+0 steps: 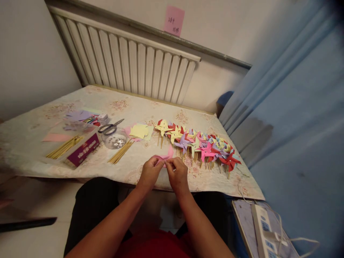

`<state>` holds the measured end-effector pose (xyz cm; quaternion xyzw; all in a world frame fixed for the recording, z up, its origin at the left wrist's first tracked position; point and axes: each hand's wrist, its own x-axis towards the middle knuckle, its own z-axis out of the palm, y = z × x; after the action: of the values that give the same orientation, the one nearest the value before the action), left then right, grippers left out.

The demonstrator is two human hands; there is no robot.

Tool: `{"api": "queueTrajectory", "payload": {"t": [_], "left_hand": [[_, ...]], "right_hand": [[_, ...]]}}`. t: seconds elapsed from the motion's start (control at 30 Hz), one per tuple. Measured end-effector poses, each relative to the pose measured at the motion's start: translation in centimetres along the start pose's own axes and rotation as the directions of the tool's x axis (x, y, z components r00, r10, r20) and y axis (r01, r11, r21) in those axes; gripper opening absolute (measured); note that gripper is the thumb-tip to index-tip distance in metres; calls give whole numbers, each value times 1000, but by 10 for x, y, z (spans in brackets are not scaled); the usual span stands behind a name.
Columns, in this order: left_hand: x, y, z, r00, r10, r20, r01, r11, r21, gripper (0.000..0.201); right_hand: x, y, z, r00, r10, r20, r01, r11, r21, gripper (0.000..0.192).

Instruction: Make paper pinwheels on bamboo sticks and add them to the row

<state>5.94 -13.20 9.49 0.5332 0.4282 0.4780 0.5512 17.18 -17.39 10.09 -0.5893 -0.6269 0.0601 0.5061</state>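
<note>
My left hand (151, 172) is closed on a folded piece of pink paper (162, 157), its thumb and fingers pinching it near the table's front edge. Against the paper's right side, my right hand (177, 173) is closed in a pinch on a small shiny metal pin, mostly hidden by the fingertips. Another pink sheet (170, 152) lies just behind my hands. Right of them, finished paper pinwheels (206, 150) on sticks are massed in rows, in yellow, red, purple and pink.
Left of my hands lie wooden sticks (120, 153), a clear dish (104, 144) with small silver pieces, scissors (109, 128) and yellow paper squares (139, 131). Farther left is a box of sticks (82, 150) with a purple label. A power strip (262, 229) sits low at right, beside a blue curtain (290, 107).
</note>
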Motion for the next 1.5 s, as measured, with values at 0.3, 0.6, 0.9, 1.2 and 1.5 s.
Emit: {"api": "queueTrajectory", "payload": {"t": [0.3, 0.6, 0.9, 1.2, 1.5], "left_hand": [[0, -5, -1, 999, -19, -30, 20, 999, 38, 22], [-1, -4, 0, 996, -91, 20, 92, 996, -11, 21], [-3, 3, -4, 1000, -21, -17, 23, 993, 115, 21], [-5, 3, -4, 994, 106, -10, -101, 968, 231, 17], [-5, -2, -5, 991, 134, 11, -132, 962, 240, 16]], "right_hand": [[4, -3, -3, 998, 34, 60, -30, 998, -59, 15], [7, -6, -7, 993, 81, 85, -74, 993, -90, 16], [10, -6, -7, 987, 89, 133, -77, 992, -98, 17], [11, -11, -9, 987, 70, 146, -58, 995, -80, 17], [5, -7, 1, 973, 209, 99, -219, 970, 104, 15]]}}
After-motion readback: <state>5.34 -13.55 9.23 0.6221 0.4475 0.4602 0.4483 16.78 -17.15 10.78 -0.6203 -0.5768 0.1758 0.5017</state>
